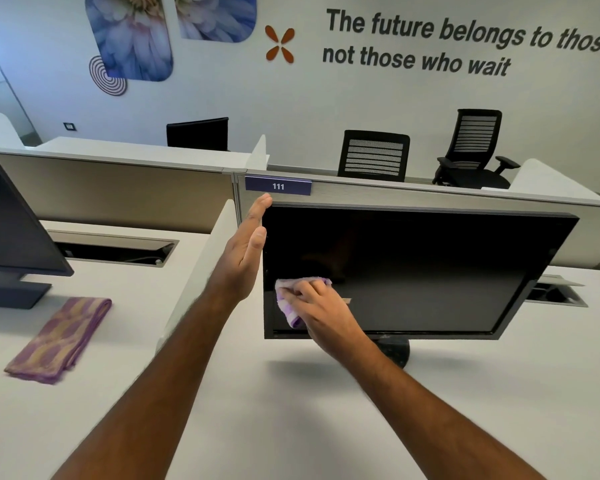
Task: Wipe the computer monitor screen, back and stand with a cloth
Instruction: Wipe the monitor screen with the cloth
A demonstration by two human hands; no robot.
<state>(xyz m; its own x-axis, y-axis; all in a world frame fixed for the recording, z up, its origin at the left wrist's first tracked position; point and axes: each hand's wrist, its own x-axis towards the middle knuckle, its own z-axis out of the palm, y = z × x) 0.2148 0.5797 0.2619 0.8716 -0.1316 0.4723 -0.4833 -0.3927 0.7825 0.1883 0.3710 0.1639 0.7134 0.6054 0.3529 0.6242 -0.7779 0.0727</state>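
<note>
Head view looks down over a white bench (291, 410) toward a dark, switched-off monitor (413, 271) that fills the middle right of the frame, tilted so its left edge sits nearer. The right hand (321, 306) has its grip closed around a bunched pale purple cloth (293, 299) and presses it against the lower left corner of the screen. The left hand (246, 258) is held flat with straight fingers, its grip open, lying along the monitor's left edge near the top corner. A round dark stand base (397, 351) shows under the bottom bezel, partly hidden by the right forearm. Just above the monitor, on the grey partition (430, 199), a purple tag (278, 186) reads "111". At the lower left of the frame a second folded cloth (59, 339) in purple and tan lies on the neighbouring bench, near another monitor (11, 220) at the left edge. Upper right, wall lettering (465, 39) reads "The future belongs to those" and "not those who wait", cut off at the frame edge. Two black mesh office chairs (373, 155) stand behind the partition.
</note>
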